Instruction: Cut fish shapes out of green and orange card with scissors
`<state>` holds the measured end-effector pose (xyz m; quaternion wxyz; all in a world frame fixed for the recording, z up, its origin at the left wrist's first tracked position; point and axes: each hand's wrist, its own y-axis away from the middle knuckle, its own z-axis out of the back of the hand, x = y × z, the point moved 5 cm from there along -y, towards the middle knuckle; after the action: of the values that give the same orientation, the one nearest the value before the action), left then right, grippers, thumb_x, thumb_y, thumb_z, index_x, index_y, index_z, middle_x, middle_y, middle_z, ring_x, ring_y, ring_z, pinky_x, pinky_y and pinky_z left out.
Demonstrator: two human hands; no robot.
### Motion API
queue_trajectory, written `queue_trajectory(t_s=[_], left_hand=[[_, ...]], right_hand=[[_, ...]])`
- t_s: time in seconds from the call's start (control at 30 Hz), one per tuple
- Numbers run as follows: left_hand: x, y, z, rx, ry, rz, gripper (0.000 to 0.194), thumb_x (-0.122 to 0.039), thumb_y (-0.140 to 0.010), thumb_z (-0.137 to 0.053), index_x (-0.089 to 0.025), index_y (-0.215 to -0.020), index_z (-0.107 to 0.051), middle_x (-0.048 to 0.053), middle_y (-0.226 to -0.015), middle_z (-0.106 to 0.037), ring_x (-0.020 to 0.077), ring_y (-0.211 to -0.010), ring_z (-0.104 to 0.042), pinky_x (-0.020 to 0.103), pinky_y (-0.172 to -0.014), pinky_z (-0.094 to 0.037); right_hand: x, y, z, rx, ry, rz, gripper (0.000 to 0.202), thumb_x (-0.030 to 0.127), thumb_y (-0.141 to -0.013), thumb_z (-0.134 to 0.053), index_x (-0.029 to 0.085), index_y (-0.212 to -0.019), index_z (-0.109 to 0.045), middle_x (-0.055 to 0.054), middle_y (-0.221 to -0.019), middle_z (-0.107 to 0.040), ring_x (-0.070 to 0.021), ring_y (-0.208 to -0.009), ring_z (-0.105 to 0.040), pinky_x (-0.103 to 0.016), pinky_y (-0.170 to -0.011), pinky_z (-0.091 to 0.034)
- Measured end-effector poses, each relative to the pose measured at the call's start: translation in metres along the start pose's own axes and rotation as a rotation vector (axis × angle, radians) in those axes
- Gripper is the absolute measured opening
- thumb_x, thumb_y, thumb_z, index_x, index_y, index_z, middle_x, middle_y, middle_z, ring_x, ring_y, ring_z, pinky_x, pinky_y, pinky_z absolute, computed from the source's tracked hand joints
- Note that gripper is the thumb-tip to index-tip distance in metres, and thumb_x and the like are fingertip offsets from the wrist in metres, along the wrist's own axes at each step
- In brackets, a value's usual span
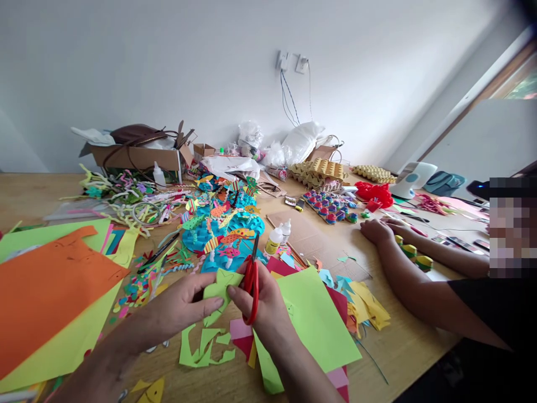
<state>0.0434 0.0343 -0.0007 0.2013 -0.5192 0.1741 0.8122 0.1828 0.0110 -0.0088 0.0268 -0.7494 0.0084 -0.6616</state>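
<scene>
My left hand [191,299] pinches a light green paper piece [218,288] with pencil lines drawn on it. In my right hand [266,299] are red-handled scissors [251,285], their dark blades pointing up and away from me. The right thumb also presses on the green paper's edge. Below my hands lie light green paper offcuts [205,347] with cut-out gaps. A larger light green sheet [314,319] rests under and to the right of my right wrist, over red and pink paper.
Colourful paper fish [239,235] lie on blue-painted egg cartons [201,238] ahead. Glue bottles [274,240] stand beside them. Orange paper [50,296] covers the left side, near pipe cleaners [138,210]. On the right, another person's arms [403,268] reach across the table.
</scene>
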Motion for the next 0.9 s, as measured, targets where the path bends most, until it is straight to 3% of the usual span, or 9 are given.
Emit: queue_trajectory(t_s=[0.13,0.3,0.47,0.57,0.7,0.9], left_hand=[[-0.005,-0.002,-0.007,0.019,0.215,0.029,0.025,-0.035,-0.081,-0.057,-0.023,-0.097,-0.071,0.002,-0.087,-0.071,0.0231,-0.087,-0.063,0.029,-0.079,-0.049],[-0.008,-0.003,-0.009,-0.103,0.416,0.037,0.025,-0.031,-0.079,-0.058,-0.021,-0.097,-0.071,0.000,-0.077,-0.073,0.0198,-0.073,-0.063,0.026,-0.068,-0.048],[-0.006,0.001,-0.010,-0.216,0.616,0.059,0.029,-0.026,-0.077,-0.061,-0.020,-0.104,-0.068,-0.001,-0.079,-0.073,0.0179,-0.070,-0.062,0.025,-0.067,-0.048],[-0.004,0.004,-0.010,-0.291,0.677,0.073,0.031,-0.024,-0.079,-0.060,-0.021,-0.109,-0.065,-0.001,-0.084,-0.074,0.0172,-0.074,-0.062,0.025,-0.069,-0.048],[-0.003,0.002,-0.013,-0.287,0.732,0.049,0.035,-0.024,-0.079,-0.061,-0.022,-0.114,-0.063,0.000,-0.087,-0.074,0.0174,-0.074,-0.063,0.025,-0.070,-0.049],[0.001,-0.002,-0.016,-0.299,0.724,0.030,0.026,-0.023,-0.079,-0.061,-0.021,-0.104,-0.067,0.000,-0.084,-0.073,0.0179,-0.075,-0.061,0.026,-0.072,-0.048]], right_hand=[[0.003,0.000,0.001,-0.048,-0.019,0.035,0.027,0.035,-0.069,-0.066,0.019,-0.080,-0.048,0.007,-0.060,-0.044,-0.0104,-0.054,-0.040,-0.022,-0.052,-0.035],[-0.005,0.009,-0.003,0.019,0.065,0.083,0.030,0.047,-0.082,-0.053,0.019,-0.074,-0.047,0.004,-0.060,-0.046,-0.0118,-0.055,-0.042,-0.023,-0.052,-0.036],[-0.022,0.019,-0.008,0.064,0.184,0.126,0.033,0.047,-0.085,-0.047,0.020,-0.066,-0.041,0.004,-0.056,-0.040,-0.0112,-0.052,-0.038,-0.024,-0.049,-0.031],[-0.028,0.022,-0.013,0.098,0.202,0.090,0.034,0.044,-0.085,-0.045,0.021,-0.063,-0.037,0.005,-0.053,-0.036,-0.0107,-0.050,-0.035,-0.023,-0.047,-0.029],[-0.028,0.022,-0.017,0.107,0.178,0.062,0.034,0.042,-0.085,-0.043,0.021,-0.059,-0.035,0.005,-0.051,-0.033,-0.0106,-0.050,-0.035,-0.023,-0.047,-0.028],[-0.031,0.021,-0.015,0.099,0.140,0.030,0.037,0.044,-0.087,-0.043,0.019,-0.061,-0.039,0.005,-0.052,-0.035,-0.0098,-0.050,-0.034,-0.021,-0.046,-0.028]])
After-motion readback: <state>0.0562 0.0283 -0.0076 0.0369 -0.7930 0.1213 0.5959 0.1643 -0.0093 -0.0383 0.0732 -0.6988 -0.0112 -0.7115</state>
